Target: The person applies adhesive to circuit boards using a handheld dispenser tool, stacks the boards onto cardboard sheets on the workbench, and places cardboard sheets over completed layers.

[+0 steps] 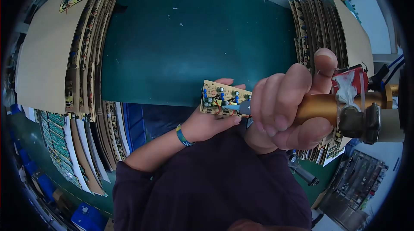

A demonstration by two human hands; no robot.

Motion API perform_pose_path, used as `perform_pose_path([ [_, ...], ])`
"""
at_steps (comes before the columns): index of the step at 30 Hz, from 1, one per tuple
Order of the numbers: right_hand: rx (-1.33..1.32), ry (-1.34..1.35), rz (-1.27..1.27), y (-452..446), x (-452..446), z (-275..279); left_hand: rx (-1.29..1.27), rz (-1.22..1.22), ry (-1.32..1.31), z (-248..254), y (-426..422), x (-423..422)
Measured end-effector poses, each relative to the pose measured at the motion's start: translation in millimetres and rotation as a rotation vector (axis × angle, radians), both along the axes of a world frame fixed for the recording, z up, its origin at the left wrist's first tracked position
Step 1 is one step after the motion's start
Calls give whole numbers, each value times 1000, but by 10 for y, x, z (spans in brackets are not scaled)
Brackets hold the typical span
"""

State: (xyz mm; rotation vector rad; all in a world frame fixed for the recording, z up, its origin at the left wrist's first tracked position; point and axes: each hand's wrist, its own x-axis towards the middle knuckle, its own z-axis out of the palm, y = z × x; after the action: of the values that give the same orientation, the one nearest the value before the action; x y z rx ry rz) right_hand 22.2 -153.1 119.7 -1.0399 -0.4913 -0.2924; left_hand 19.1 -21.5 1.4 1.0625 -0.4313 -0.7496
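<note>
My left hand (206, 125), with a band on its wrist, is closed around a small tan circuit board (213, 96). Its thumb lies along the near edge and fingertips show behind the far edge. Blue, black and pale round components and some coloured wires stand on the board. My right hand (282, 97) is wrapped around a glue gun (321, 105) with a brass-coloured barrel, a red part smeared with white residue and a pale-blue nozzle. The nozzle tip reaches over the board's components; whether it touches them I cannot tell. My right hand hides the board's right end.
A dark green table (189, 50) with small white scraps lies ahead. Tall stacks of boards and cardboard sheets flank it, a left stack (51, 54) and a right stack (351, 28). More green boards (60, 144) stand at lower left, near a blue bin (88, 217).
</note>
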Motion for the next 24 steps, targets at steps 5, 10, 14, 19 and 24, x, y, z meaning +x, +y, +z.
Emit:
perform_pose_path([
  [5, 3, -3, 7, 40, 2, -3, 87, -12, -237, 20, 30, 11],
  [10, 33, -21, 9, 119, 31, -13, 91, -109, -135, 57, 57, 12],
  [14, 54, -57, 0, 157, 69, -36, 32, -66, -283, 41, 33, 38],
  [19, 51, -81, 45, 156, 58, -43, 3, -53, -185, 57, 30, -23],
  [24, 104, -28, -15, 204, -6, -35, 51, -35, -258, 42, 23, -41],
])
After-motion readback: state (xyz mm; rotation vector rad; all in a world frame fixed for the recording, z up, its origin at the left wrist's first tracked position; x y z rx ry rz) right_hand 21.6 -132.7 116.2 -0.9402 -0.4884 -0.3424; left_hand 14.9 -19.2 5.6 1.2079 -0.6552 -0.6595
